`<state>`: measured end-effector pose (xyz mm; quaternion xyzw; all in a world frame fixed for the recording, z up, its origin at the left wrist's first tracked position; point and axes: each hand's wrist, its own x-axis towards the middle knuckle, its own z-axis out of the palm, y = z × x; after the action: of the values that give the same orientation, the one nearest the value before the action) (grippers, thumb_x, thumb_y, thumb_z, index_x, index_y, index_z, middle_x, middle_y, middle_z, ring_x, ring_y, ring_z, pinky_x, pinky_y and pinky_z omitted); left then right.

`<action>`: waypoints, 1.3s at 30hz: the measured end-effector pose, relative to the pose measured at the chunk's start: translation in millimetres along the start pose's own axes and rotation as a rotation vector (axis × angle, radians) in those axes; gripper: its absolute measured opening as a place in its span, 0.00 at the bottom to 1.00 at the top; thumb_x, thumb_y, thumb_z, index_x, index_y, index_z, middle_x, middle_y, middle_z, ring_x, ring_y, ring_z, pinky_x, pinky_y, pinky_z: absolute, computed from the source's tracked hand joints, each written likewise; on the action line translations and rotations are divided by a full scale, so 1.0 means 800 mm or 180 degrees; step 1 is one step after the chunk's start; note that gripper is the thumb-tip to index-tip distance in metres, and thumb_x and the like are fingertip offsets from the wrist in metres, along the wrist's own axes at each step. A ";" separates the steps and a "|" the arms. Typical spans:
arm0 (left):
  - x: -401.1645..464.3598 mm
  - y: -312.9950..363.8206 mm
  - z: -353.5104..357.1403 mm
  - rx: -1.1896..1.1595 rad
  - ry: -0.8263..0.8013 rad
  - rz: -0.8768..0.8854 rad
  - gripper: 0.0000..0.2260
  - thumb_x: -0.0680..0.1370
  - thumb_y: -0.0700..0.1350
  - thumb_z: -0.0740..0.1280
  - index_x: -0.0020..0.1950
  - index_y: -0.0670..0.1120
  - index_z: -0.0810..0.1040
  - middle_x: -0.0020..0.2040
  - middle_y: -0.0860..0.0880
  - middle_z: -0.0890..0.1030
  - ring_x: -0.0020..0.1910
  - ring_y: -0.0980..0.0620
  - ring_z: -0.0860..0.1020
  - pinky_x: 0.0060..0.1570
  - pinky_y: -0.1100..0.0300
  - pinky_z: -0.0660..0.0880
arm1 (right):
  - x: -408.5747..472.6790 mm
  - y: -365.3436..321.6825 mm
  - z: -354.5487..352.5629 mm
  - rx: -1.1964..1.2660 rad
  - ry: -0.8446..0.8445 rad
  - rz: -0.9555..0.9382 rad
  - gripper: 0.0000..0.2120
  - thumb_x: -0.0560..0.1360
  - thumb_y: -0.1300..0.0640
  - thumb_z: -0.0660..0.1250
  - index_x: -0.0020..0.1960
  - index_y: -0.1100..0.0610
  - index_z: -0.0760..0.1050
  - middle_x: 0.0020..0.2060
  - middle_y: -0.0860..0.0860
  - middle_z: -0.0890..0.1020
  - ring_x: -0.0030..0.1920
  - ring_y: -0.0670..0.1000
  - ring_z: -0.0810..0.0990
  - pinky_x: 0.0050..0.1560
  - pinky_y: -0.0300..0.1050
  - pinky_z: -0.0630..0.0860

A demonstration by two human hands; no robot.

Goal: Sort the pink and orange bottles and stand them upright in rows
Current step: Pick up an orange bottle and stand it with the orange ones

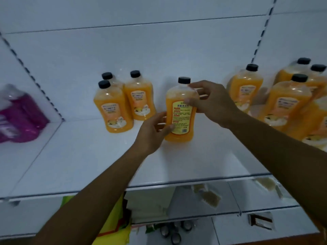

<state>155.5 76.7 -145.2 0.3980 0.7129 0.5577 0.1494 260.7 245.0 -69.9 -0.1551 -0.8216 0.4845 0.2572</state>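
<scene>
An orange bottle (180,112) with a black cap stands upright in the middle of the white shelf (88,160), its back label toward me. My left hand (152,133) grips its lower left side. My right hand (208,101) holds its upper right shoulder, thumb on the label. Three more orange bottles (115,106) stand upright in a group to the left at the back. Several orange bottles (286,103) crowd the right side, some leaning. Pink bottles (19,114) sit blurred at the far left, in the neighbouring shelf bay.
A slotted upright (35,82) divides the pink bay from this one; another upright (261,36) rises at the right. Below the shelf's front edge (177,183) are a lower shelf, yellow-green packaging (113,227) and some small dark items.
</scene>
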 end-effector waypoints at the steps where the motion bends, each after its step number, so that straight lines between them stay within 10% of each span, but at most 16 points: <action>1: -0.005 -0.004 -0.011 -0.0039 0.0148 0.0019 0.16 0.77 0.46 0.69 0.65 0.52 0.75 0.58 0.53 0.81 0.56 0.54 0.80 0.56 0.54 0.79 | 0.007 -0.004 0.014 0.0082 -0.0063 -0.0001 0.22 0.72 0.56 0.74 0.64 0.53 0.74 0.53 0.53 0.81 0.51 0.54 0.82 0.47 0.54 0.83; 10: -0.033 -0.028 -0.037 0.1056 0.1239 0.0181 0.20 0.72 0.51 0.74 0.61 0.50 0.73 0.57 0.55 0.78 0.50 0.57 0.76 0.44 0.69 0.71 | 0.029 -0.043 0.088 0.0065 -0.0594 0.0018 0.24 0.69 0.51 0.76 0.60 0.53 0.70 0.49 0.47 0.77 0.49 0.48 0.79 0.43 0.44 0.78; 19: -0.010 -0.042 -0.114 -0.2274 -0.0827 -0.0945 0.25 0.66 0.56 0.78 0.61 0.52 0.81 0.62 0.44 0.80 0.61 0.41 0.78 0.62 0.40 0.73 | 0.053 -0.045 0.065 0.1423 -0.2017 0.0150 0.31 0.63 0.59 0.76 0.64 0.60 0.73 0.55 0.55 0.79 0.54 0.55 0.81 0.48 0.49 0.79; 24: -0.015 -0.069 -0.109 -0.2646 -0.1134 -0.0987 0.28 0.66 0.49 0.80 0.64 0.44 0.79 0.63 0.41 0.79 0.59 0.43 0.79 0.62 0.43 0.73 | 0.057 -0.035 0.077 0.1745 -0.2256 0.0364 0.28 0.66 0.58 0.76 0.65 0.57 0.73 0.56 0.53 0.80 0.55 0.54 0.81 0.51 0.49 0.79; 34: -0.010 -0.055 -0.083 -0.0868 0.0710 -0.0425 0.15 0.70 0.52 0.76 0.56 0.59 0.82 0.59 0.56 0.82 0.61 0.50 0.79 0.61 0.41 0.75 | 0.058 -0.015 0.108 0.0098 -0.0738 -0.0149 0.26 0.71 0.57 0.75 0.66 0.50 0.72 0.55 0.51 0.78 0.50 0.53 0.83 0.47 0.54 0.83; 39: -0.004 -0.053 -0.074 0.0367 0.1633 -0.0377 0.15 0.74 0.46 0.73 0.61 0.47 0.81 0.55 0.52 0.83 0.54 0.53 0.80 0.58 0.51 0.77 | 0.065 -0.008 0.132 0.0035 -0.0425 -0.0418 0.28 0.69 0.57 0.77 0.66 0.49 0.71 0.56 0.47 0.78 0.53 0.51 0.82 0.51 0.54 0.81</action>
<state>101.6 32.1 -164.8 0.2090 0.7801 0.5891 -0.0266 157.8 192.5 -92.2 -0.0669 -0.8426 0.4804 0.2340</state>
